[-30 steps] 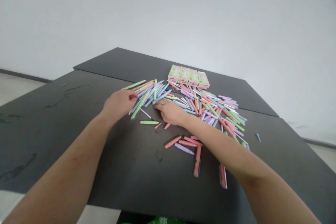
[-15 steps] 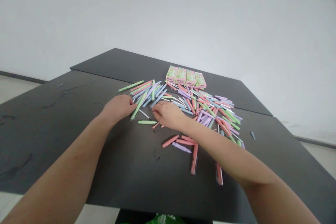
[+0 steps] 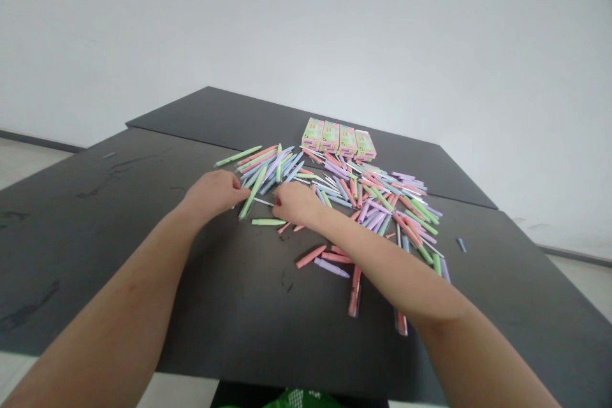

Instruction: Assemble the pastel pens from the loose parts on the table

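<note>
My left hand [image 3: 214, 194] is at the left side of a pile of pastel pens, its fingers curled. The thumb is against a light green pen [image 3: 253, 192]; what the fingers hold, if anything, is hidden. My right hand [image 3: 299, 204] is closed in a pinch at the right end of a thin white pen refill [image 3: 262, 202], which lies between the two hands. Below the refill rests a light green pen barrel [image 3: 268, 222]. Blue, green, pink and purple pens [image 3: 282, 166] are heaped just beyond both hands.
Four pink-and-green boxes [image 3: 329, 137] stand in a row behind the pile. Loose pen parts [image 3: 382, 204] spread to the right. Red barrels [image 3: 310, 256] and a purple one [image 3: 331, 268] lie nearer me. A small blue piece [image 3: 461, 245] sits apart on the black table [image 3: 229, 306].
My right hand has moved slightly left and down and closed at the end of the white refill, which has turned flatter. My left hand has barely moved.
</note>
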Demonstrator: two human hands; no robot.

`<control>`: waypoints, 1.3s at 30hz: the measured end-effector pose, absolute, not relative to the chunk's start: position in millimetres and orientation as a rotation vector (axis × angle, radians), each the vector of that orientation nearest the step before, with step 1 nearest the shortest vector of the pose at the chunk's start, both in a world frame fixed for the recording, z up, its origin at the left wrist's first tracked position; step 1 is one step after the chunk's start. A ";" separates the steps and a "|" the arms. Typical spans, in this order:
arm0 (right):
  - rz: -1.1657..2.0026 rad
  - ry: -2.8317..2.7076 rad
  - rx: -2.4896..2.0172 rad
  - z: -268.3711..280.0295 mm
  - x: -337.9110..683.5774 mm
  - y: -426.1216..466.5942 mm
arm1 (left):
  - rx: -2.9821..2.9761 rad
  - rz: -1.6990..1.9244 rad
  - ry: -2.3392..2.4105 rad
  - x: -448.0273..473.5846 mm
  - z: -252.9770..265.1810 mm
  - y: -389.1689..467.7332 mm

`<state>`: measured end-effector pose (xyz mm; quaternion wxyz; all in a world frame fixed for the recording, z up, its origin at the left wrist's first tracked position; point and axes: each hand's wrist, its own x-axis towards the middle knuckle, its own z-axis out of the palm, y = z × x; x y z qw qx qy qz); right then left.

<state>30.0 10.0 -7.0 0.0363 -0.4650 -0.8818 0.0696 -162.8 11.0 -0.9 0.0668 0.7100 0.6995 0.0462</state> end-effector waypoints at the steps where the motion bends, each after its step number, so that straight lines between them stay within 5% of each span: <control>1: 0.211 -2.712 -1.436 -5.7 34.1 10.5 | 2.128 0.133 2.111 -163.8 -0.6 11.6; 16: 0.053 -2.584 -1.870 16.2 108.8 13.1 | 2.164 0.187 1.968 -164.8 0.5 12.2; 27: 0.415 -2.728 -1.099 -2.5 42.8 1.9 | 2.182 0.130 1.933 -166.4 -3.4 14.8; 39: 0.439 -2.767 -0.980 -16.6 14.7 24.3 | 2.156 0.144 1.906 -164.3 -2.1 14.8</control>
